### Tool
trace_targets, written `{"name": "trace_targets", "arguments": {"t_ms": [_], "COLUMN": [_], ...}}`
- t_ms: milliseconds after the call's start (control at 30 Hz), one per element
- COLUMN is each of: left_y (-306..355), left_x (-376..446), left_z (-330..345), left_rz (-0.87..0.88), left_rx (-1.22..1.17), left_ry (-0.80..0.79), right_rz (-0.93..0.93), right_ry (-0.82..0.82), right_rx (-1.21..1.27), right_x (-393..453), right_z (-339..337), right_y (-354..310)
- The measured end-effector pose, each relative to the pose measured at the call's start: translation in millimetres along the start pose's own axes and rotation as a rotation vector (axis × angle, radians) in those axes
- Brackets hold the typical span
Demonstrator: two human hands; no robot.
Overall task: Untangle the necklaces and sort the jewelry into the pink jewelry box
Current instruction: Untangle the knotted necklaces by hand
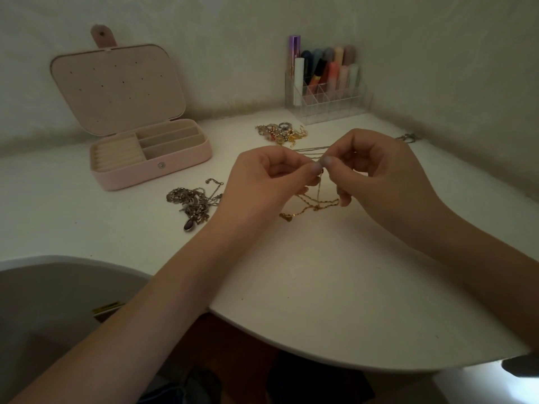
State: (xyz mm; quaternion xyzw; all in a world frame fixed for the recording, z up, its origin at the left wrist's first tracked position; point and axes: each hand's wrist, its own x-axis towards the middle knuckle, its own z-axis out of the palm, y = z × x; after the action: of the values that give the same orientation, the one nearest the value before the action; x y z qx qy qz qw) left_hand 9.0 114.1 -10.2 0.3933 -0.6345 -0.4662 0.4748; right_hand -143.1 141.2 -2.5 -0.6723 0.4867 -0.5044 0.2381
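Above the white table, my left hand (pixel 262 182) and my right hand (pixel 376 173) meet fingertip to fingertip. Both pinch a tangle of thin chains. A gold necklace (pixel 309 207) hangs from the pinch and trails onto the table below my hands. A thin silver chain (pixel 310 149) runs off behind my fingers. The pink jewelry box (pixel 151 154) stands open at the left, its lid upright and its compartments bare. A silver tangle with a dark oval pendant (pixel 192 202) lies in front of the box. A small heap of rings and earrings (pixel 281 132) lies farther back.
A clear organizer (pixel 323 91) holding several lipsticks and tubes stands at the back against the wall. Another small silver piece (pixel 408 137) lies at the far right by the wall. The table's rounded front edge (pixel 291 355) curves near me. A grey chair (pixel 43 301) sits at lower left.
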Motion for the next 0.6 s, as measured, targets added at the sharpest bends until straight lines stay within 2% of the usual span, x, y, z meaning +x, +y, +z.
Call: {"name": "trace_targets", "arguments": {"t_ms": [133,267,367,600], "left_y": [0.3,4.0,6.8,4.0], "left_x": [0.2,0.8,0.4,-1.0], "left_z": [1.2,1.7,1.1,-0.9], "left_rz": [-0.032,-0.135,-0.211,-0.185], "left_rx": [0.031,-0.115,-0.243,-0.209], "left_ry": [-0.030,-0.048,-0.096,-0.121], "right_rz": [0.040,0.084,0.045,-0.039], "right_ry": [0.019,-0.011,-0.010,0.019], "right_rx": [0.040,0.127,0.081,0.000], "right_x": [1.5,2.7,2.9,1.6], "right_z": [0.1,-1.2,-1.5,-1.9], "right_y": [0.8,1.3,1.5,2.1]}}
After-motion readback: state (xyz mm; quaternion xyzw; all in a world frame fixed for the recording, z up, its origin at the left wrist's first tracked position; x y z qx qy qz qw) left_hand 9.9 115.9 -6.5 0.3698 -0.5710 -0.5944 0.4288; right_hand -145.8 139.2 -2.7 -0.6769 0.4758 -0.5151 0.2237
